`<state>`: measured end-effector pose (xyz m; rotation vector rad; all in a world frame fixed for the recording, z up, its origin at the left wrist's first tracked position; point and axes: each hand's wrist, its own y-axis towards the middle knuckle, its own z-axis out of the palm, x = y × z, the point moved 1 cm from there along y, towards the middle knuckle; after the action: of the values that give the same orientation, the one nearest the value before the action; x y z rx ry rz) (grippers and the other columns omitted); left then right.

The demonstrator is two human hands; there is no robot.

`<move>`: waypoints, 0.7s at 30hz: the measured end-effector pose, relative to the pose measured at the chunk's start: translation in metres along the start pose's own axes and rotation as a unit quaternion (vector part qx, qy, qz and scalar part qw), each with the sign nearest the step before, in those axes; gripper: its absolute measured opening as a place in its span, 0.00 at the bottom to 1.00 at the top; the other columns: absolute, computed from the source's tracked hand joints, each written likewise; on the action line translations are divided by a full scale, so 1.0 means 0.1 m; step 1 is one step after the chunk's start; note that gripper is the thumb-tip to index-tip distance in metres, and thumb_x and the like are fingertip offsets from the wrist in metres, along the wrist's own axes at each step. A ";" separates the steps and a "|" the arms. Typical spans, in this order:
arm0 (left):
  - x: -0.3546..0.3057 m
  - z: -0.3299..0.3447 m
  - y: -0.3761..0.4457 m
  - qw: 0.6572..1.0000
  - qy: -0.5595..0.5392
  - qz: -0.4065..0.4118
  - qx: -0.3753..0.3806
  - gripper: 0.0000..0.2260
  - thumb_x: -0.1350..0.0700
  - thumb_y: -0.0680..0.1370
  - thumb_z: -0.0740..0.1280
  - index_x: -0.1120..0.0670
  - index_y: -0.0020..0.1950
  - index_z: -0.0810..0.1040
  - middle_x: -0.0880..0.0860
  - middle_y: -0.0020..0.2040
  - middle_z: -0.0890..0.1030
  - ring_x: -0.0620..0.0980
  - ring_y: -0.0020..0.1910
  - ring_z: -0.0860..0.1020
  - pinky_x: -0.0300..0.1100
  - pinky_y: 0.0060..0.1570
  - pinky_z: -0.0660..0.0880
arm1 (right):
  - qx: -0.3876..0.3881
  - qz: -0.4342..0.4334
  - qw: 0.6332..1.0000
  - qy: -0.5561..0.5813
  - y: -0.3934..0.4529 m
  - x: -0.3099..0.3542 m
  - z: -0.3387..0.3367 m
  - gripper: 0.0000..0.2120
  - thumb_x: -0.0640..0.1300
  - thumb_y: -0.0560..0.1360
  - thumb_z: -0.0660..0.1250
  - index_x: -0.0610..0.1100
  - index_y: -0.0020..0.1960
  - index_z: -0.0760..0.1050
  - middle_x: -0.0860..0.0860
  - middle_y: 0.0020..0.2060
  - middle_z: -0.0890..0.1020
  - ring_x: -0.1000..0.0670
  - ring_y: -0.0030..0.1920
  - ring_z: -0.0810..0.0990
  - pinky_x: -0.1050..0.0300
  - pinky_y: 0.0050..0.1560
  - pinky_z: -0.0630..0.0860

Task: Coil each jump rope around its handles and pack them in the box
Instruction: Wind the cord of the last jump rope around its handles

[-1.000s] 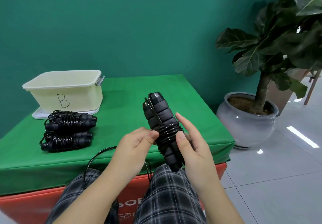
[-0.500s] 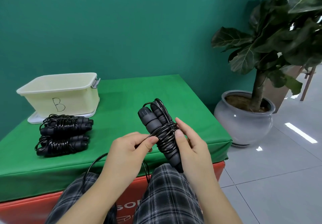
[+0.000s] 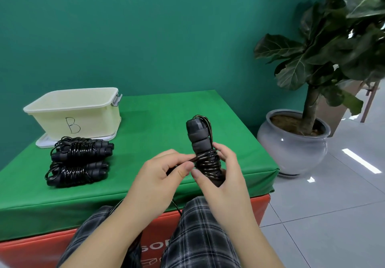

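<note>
Between my hands and the box [image 3: 83, 109] at the far left, two coiled jump ropes [image 3: 80, 161] lie stacked just in front of it, blocking a low straight reach. The green table top [image 3: 156, 122] is bare through the middle and far right. A potted plant [image 3: 302, 138] crowds the right side.

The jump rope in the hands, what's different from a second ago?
The jump rope has swung from leaning left to nearly upright. The left hand has carried the loose cord across for another wrap, and the right hand still grips the handles. The two coiled ropes and box B haven't moved.
</note>
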<state>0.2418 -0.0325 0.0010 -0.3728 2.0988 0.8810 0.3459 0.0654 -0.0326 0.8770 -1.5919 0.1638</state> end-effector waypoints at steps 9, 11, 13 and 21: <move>0.16 -0.01 0.01 0.992 -0.083 -0.093 -0.025 0.10 0.61 0.75 0.66 0.45 0.43 0.79 0.42 0.32 0.78 0.40 0.25 0.66 0.31 0.27 0.63 | -0.013 -0.016 0.997 0.071 0.02 0.02 -0.05 0.22 0.54 0.70 0.65 0.53 0.64 0.72 0.57 0.55 0.79 0.60 0.55 0.77 0.73 0.50 0.69; 0.18 0.00 0.02 0.987 -0.106 -0.117 -0.038 0.08 0.62 0.75 0.66 0.48 0.42 0.77 0.43 0.28 0.76 0.40 0.22 0.62 0.30 0.23 0.60 | -0.008 -0.016 0.995 0.099 0.02 0.03 -0.06 0.20 0.52 0.71 0.66 0.55 0.62 0.73 0.55 0.53 0.81 0.58 0.53 0.79 0.70 0.50 0.72; 0.18 0.01 0.02 0.984 -0.123 -0.122 -0.033 0.06 0.63 0.75 0.65 0.52 0.42 0.76 0.43 0.24 0.74 0.40 0.21 0.61 0.29 0.22 0.58 | 0.001 -0.017 0.992 0.124 0.01 0.05 -0.07 0.18 0.50 0.71 0.66 0.55 0.61 0.74 0.56 0.51 0.82 0.58 0.52 0.80 0.69 0.50 0.73; 0.23 0.05 0.02 0.975 -0.162 -0.147 0.047 0.08 0.51 0.75 0.62 0.50 0.49 0.79 0.46 0.28 0.66 0.42 0.26 0.63 0.31 0.26 0.60 | 0.016 -0.018 0.981 0.192 0.01 0.06 -0.07 0.16 0.47 0.73 0.68 0.49 0.60 0.74 0.61 0.48 0.83 0.62 0.46 0.81 0.72 0.44 0.73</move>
<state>0.2295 -0.0265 -0.0182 -0.4442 1.7229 0.6193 0.3508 0.0672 -0.0249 0.8413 -1.2144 0.3142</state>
